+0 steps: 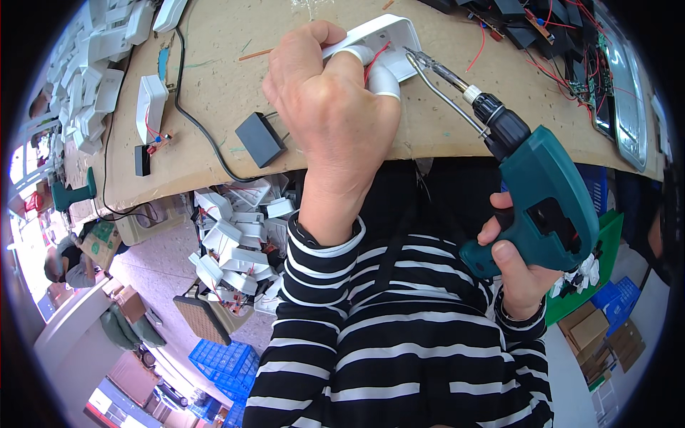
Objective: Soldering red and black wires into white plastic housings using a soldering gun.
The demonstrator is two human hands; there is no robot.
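My left hand [335,107] is closed on a white plastic housing [392,32] at the far middle of the table, open side toward me. White finger cots cover two of its fingertips, which reach into the housing beside a thin red wire [377,60]. My right hand [517,264] is wrapped round the handle of a teal soldering gun [549,192] with a thin curved metal feed tube. Its tip points up and left, close to the housing's right inner edge; I cannot tell whether they touch. A black box [260,140] lies left of my left wrist.
Another white housing [150,107] with wires lies left, near a black cable [182,100]. White housings [93,78] are heaped far left, more [239,242] below the table edge. Black parts and wires [521,21] crowd the far right. A green tray [606,250] sits lower right; a person [68,260] is at left.
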